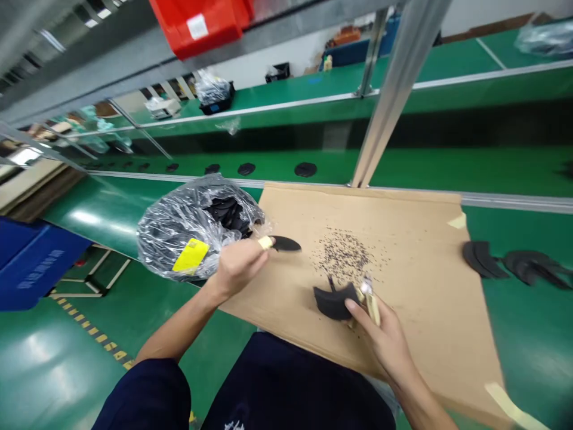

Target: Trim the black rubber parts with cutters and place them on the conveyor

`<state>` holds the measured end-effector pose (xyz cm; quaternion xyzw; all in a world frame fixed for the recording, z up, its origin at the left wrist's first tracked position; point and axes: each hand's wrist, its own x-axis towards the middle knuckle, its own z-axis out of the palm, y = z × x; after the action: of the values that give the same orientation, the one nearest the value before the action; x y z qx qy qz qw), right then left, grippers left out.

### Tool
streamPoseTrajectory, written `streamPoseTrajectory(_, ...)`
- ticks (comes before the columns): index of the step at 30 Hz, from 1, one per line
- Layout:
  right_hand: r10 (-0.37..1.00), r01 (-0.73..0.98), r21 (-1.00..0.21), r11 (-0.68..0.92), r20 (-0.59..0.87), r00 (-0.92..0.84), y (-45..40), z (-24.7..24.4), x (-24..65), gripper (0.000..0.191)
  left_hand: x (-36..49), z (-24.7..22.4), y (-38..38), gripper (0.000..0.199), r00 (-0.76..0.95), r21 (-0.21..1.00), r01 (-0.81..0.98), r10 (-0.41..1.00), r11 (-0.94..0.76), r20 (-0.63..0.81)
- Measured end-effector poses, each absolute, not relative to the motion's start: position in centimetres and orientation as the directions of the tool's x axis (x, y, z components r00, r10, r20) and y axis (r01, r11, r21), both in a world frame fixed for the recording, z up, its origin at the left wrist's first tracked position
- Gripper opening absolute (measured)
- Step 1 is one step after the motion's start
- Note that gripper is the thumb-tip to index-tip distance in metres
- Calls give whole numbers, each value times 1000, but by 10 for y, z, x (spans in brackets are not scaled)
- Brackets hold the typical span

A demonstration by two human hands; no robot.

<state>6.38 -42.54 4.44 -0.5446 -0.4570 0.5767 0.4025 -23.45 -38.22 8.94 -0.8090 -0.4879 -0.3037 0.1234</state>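
While one curved black piece (335, 301) sits near the board's lower edge, the right hand (389, 334) has it under the thumb, fingers curled round one pair of pale-handled cutters (370, 298). With that piece as clock centre, many black scraps (344, 254) lie scattered at twelve. Towards ten, the left hand (242, 266) is pinched nearly closed on one dark oval piece (287, 243); past it stands one clear plastic bag (174, 239) of black parts, bearing one yellow label (191, 255). Two groups of black pieces (484, 260) rest between two and three, off the cardboard (416, 257). At least five dark pieces (305, 169) line the green surface from ten to nearly twelve; one red bin (201, 24) hangs farther, at eleven.
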Motion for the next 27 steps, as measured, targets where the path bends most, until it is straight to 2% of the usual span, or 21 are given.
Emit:
streamPoseTrajectory(3, 953, -74, -953, -294, -286, -96, -426, 43, 49, 42, -187, 61, -400, 28, 451, 204, 693, 637, -691, 625)
streamPoseTrajectory(7, 968, -61, -966, -250, -249, -18, -430, 40, 48, 38, -150, 43, -409, 31, 344, 423, 589, 687, -689, 640)
streamPoseTrajectory(9, 975, -2, -975, -221, -221, -22, -432, 41, 52, 36, -144, 40, -411, 28, 267, 563, 543, 763, -624, 589)
streamPoseTrajectory(12, 980, 78, -980, -185, -190, -62, -432, 43, 56, 32, -143, 38, -410, 13, 158, 760, 483, 897, -434, 412)
streamPoseTrajectory(15, 976, 104, -978, -183, -194, -101, -430, 42, 57, 30, -147, 42, -405, 15, 129, 880, 377, 957, -289, 259)
streamPoseTrajectory(18, 969, 95, -976, -198, -209, -131, -427, 40, 57, 29, -151, 49, -398, 24, 227, 897, 338, 950, -284, 216)
streamPoseTrajectory(21, 965, 73, -977, -202, -211, -158, -425, 39, 56, 27, -151, 55, -393, 24, 364, 850, 380, 904, -365, 225)
streamPoseTrajectory(27, 958, 28, -976, -216, -217, -189, -425, 40, 55, 31, -141, 43, -396, 25, 414, 645, 494, 810, -583, 416)
